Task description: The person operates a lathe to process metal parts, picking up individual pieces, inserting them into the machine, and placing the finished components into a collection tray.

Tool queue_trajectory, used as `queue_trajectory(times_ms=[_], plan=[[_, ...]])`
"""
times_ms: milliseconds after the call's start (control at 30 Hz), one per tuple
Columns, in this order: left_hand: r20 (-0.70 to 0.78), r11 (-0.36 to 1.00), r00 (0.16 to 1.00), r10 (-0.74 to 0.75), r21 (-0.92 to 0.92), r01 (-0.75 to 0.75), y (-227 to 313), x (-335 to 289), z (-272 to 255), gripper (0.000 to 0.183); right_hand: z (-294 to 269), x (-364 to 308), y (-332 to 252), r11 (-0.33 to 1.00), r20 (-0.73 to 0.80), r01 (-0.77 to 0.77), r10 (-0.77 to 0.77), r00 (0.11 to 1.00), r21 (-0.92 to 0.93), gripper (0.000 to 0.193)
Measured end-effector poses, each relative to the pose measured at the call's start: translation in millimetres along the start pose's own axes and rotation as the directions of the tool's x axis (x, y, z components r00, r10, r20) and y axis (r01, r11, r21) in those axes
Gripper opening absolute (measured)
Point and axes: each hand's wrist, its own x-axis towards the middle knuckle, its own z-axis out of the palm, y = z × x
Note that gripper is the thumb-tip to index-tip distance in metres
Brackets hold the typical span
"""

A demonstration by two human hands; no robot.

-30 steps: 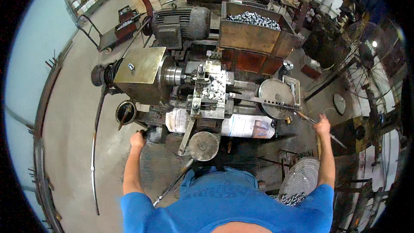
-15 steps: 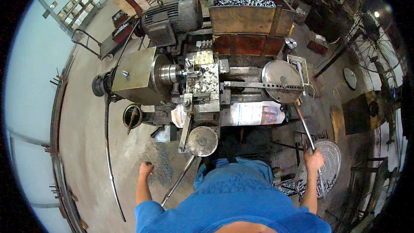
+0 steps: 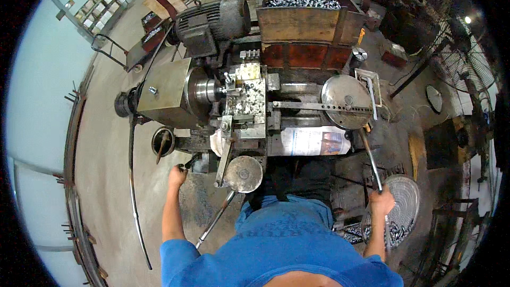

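Note:
At the right, my right hand [image 3: 382,202] is wrapped round a long metal lever [image 3: 372,159] that runs down from the large round disc [image 3: 346,102] of a lathe. My left hand [image 3: 177,174] is closed, fingers curled, beside a small metal tray [image 3: 200,163] at the lathe's front left. Something dark shows at its fingertips; what it is I cannot make out. Ahead, the spindle chuck [image 3: 206,92] faces the tool slide [image 3: 247,101]. A second lever [image 3: 215,220] slants down from a smaller disc [image 3: 244,174], with neither hand on it.
Behind the lathe stands a large bin [image 3: 300,24] of small metal parts. A motor [image 3: 212,24] sits at the back left. A round basket [image 3: 401,202] with metal parts is beside my right hand. A pot [image 3: 162,142] with a brush-like stick is at left, a fan [image 3: 465,56] far right.
My left hand has moved forward, up to the small tray. My right hand has drawn slightly back and left with the lever. The tool slide has shifted a little left, closer to the chuck.

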Motion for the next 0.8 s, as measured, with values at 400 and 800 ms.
queue_trajectory(times_ms=[400, 800], plan=[[-0.404, 0.96, 0.894, -0.194, 0.11, 0.259, 41, 7, 102, 0.036, -40, 211, -37, 0.958, -0.363, 0.104, -0.2, 0.91, -0.268, 0.067], [0.069, 0.945, 0.988, 0.137, 0.291, -0.151, 27, -6, 12, 0.043, -122, 64, -269, 0.278, -0.568, 0.918, -0.722, 0.395, 0.285, 0.042]])
